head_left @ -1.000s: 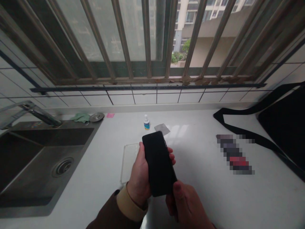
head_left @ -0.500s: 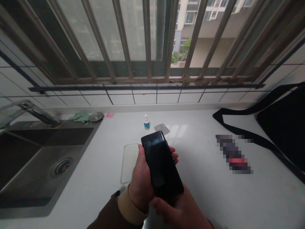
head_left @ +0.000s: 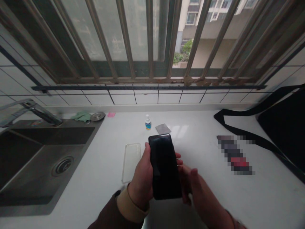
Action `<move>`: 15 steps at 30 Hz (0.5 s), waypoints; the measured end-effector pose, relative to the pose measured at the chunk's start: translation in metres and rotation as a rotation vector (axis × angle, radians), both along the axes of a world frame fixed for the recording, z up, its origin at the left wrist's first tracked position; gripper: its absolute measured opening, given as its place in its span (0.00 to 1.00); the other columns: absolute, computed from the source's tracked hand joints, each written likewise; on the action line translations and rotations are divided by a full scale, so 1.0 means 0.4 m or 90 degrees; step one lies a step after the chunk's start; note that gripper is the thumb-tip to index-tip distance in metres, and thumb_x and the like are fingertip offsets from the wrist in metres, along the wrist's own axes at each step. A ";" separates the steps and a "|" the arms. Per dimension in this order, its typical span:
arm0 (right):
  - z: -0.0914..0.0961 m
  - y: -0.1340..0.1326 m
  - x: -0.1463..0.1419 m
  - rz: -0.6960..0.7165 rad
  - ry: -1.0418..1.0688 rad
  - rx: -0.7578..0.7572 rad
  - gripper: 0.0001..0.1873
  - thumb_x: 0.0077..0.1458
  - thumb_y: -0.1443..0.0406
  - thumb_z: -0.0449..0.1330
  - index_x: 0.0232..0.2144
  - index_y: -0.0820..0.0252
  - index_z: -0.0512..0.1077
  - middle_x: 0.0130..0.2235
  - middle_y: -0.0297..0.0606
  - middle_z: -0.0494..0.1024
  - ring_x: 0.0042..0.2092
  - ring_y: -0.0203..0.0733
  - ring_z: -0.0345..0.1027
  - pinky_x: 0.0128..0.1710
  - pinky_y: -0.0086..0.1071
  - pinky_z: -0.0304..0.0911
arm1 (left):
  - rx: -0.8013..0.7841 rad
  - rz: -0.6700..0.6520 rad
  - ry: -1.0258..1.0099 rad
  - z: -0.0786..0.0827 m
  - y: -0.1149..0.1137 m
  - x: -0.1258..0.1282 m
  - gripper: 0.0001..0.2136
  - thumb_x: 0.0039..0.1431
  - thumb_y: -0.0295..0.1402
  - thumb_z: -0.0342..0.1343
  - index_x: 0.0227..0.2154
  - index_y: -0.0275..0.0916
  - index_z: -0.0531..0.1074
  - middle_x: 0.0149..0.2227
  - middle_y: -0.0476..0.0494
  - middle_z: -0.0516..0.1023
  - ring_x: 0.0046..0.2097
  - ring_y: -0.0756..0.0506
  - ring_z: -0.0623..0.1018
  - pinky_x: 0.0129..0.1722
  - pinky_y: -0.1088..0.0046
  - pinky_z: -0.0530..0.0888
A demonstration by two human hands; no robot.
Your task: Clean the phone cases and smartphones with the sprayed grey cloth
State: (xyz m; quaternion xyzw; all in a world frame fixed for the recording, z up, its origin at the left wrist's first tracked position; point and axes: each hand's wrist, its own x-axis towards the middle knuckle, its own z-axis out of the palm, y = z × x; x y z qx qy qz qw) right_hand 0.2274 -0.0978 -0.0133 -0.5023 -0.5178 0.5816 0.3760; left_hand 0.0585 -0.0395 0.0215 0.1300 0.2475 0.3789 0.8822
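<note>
My left hand (head_left: 142, 178) is wrapped round a black phone (head_left: 165, 165) with a dark screen, held above the white counter (head_left: 202, 197). My right hand (head_left: 200, 194) is at the phone's right edge, thumb up and fingers curled against its side; whether it grips the phone is hard to make out. A clear phone case (head_left: 131, 161) lies flat on the counter just left of my left hand. Behind the phone stand a small dropper bottle (head_left: 148, 122) and a grey cloth square (head_left: 163, 128).
A steel sink (head_left: 40, 159) with a tap (head_left: 35, 111) fills the left. A green rag (head_left: 81, 116) and a drain plug (head_left: 97, 116) lie behind it. A black bag (head_left: 283, 124) with straps sits at the right, a blurred-out object (head_left: 234, 154) beside it. Barred window behind.
The phone has turned more upright and shifted slightly right. My right hand has moved from under the phone's lower end up to its right side.
</note>
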 end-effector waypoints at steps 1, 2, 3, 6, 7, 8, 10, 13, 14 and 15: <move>0.020 0.020 0.021 -0.040 -0.029 0.009 0.48 0.67 0.30 0.30 0.39 0.58 0.73 0.27 0.36 0.73 0.23 0.35 0.61 0.22 0.28 0.56 | -0.003 -0.032 0.004 -0.004 -0.001 0.003 0.46 0.70 0.67 0.36 0.46 0.25 0.83 0.42 0.26 0.86 0.41 0.38 0.86 0.50 0.62 0.79; 0.043 0.041 0.039 -0.056 -0.068 0.024 0.46 0.67 0.31 0.31 0.37 0.58 0.72 0.27 0.35 0.72 0.23 0.35 0.61 0.22 0.28 0.55 | -0.003 -0.055 0.010 -0.008 -0.004 0.007 0.46 0.71 0.66 0.35 0.47 0.25 0.82 0.43 0.25 0.86 0.41 0.38 0.86 0.50 0.62 0.79; 0.066 0.063 0.053 -0.037 -0.106 0.038 0.43 0.69 0.32 0.35 0.34 0.57 0.71 0.26 0.35 0.72 0.24 0.35 0.62 0.22 0.29 0.56 | 0.002 -0.071 0.019 -0.012 -0.006 0.011 0.45 0.72 0.65 0.35 0.49 0.25 0.82 0.44 0.25 0.86 0.41 0.38 0.86 0.49 0.62 0.79; 0.124 0.125 0.072 0.058 -0.154 0.064 0.37 0.72 0.36 0.40 0.30 0.55 0.69 0.24 0.33 0.72 0.24 0.36 0.68 0.23 0.30 0.60 | 0.034 -0.088 0.048 -0.028 -0.013 0.019 0.41 0.73 0.63 0.39 0.55 0.27 0.79 0.44 0.25 0.85 0.41 0.36 0.87 0.46 0.61 0.79; 0.137 0.143 0.072 0.083 -0.172 0.068 0.37 0.73 0.37 0.39 0.29 0.55 0.69 0.23 0.33 0.71 0.23 0.37 0.68 0.23 0.31 0.59 | 0.042 -0.087 0.058 -0.032 -0.012 0.019 0.40 0.72 0.63 0.40 0.56 0.28 0.79 0.44 0.25 0.85 0.41 0.36 0.87 0.45 0.61 0.79; 0.146 0.160 0.070 0.098 -0.193 0.082 0.37 0.74 0.38 0.39 0.27 0.55 0.68 0.22 0.33 0.71 0.23 0.38 0.68 0.24 0.32 0.60 | 0.048 -0.081 0.069 -0.036 -0.011 0.018 0.40 0.72 0.64 0.40 0.55 0.28 0.79 0.43 0.25 0.86 0.40 0.36 0.87 0.45 0.61 0.79; 0.155 0.188 0.063 0.092 -0.258 0.143 0.36 0.75 0.40 0.40 0.26 0.55 0.67 0.22 0.35 0.72 0.24 0.39 0.67 0.26 0.33 0.59 | 0.058 -0.062 0.095 -0.040 -0.006 0.016 0.42 0.71 0.65 0.40 0.53 0.27 0.79 0.41 0.24 0.86 0.40 0.36 0.87 0.43 0.62 0.80; 0.149 0.216 0.049 0.075 -0.343 0.228 0.34 0.76 0.43 0.42 0.24 0.55 0.66 0.25 0.35 0.73 0.27 0.39 0.66 0.29 0.35 0.57 | 0.062 -0.025 0.154 -0.040 0.001 0.012 0.42 0.70 0.66 0.41 0.49 0.27 0.80 0.38 0.24 0.86 0.38 0.37 0.87 0.41 0.64 0.80; 0.143 0.222 0.044 0.081 -0.351 0.236 0.34 0.76 0.44 0.41 0.25 0.55 0.66 0.25 0.35 0.73 0.27 0.39 0.66 0.30 0.35 0.56 | 0.061 -0.007 0.180 -0.040 0.002 0.012 0.41 0.70 0.66 0.43 0.49 0.28 0.80 0.37 0.25 0.86 0.37 0.37 0.87 0.39 0.64 0.80; 0.136 0.225 0.039 0.087 -0.348 0.236 0.34 0.77 0.44 0.41 0.25 0.55 0.65 0.25 0.35 0.73 0.28 0.39 0.66 0.31 0.36 0.56 | 0.061 0.014 0.210 -0.040 0.003 0.012 0.40 0.69 0.66 0.44 0.50 0.28 0.80 0.37 0.26 0.86 0.36 0.37 0.87 0.38 0.63 0.80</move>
